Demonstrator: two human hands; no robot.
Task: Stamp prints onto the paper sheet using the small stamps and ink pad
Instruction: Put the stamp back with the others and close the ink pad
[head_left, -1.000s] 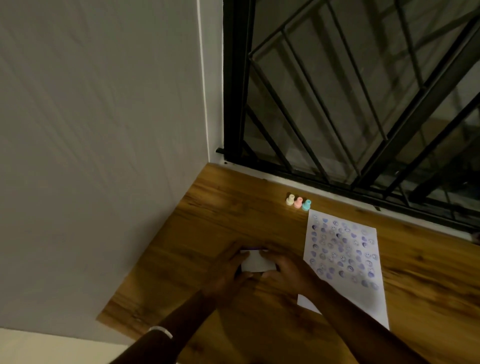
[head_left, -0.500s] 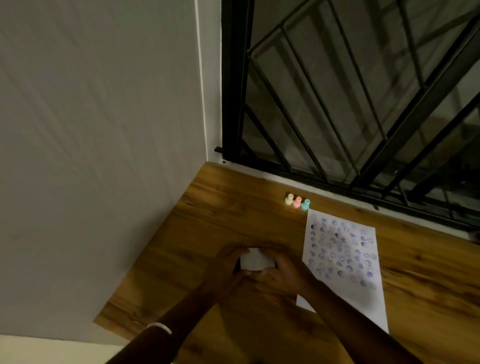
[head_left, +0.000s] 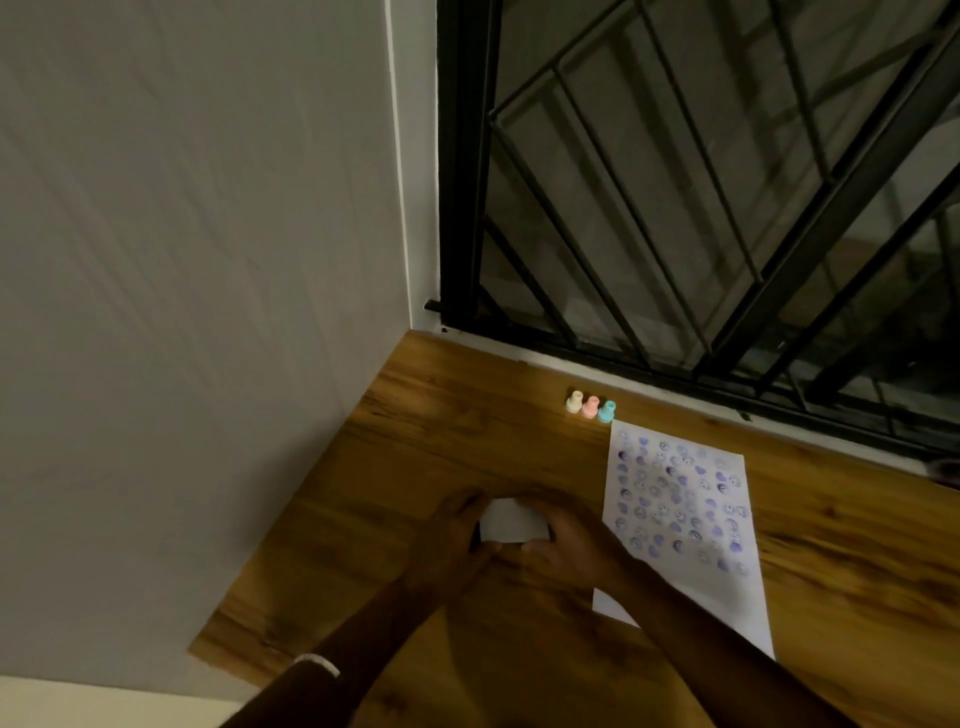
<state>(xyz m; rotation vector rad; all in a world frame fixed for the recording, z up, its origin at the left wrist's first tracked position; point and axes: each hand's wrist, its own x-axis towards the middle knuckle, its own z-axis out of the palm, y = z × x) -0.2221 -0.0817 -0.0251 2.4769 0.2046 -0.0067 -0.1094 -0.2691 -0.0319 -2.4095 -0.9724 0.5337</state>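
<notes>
Both sets of fingers are curled around a small white box — most likely the ink pad (head_left: 511, 521) in its case, though the dim light hides any seam or lid. The left hand (head_left: 457, 540) grips its left end with the thumb along the near edge, and the right hand (head_left: 569, 545) closes over the right end and near corner, so the box is pinched between them just above or on the wooden table (head_left: 415, 457); which of the two cannot be told. Its long axis runs left to right, across the body. Just beside the right hand, on its outer side, lies the paper sheet (head_left: 680, 514), its long axis running away from the person toward the window grille (head_left: 675, 208), most of it already covered with rows of purple prints and only the near strip bare. The three small stamps (head_left: 590, 407) — cream, pink and teal — stand upright in a tight row past the sheet's far left corner, well apart from both hands. They lie forward and to the right of the box, so the right hand is the nearer one to reach them once the pad is set down open.
</notes>
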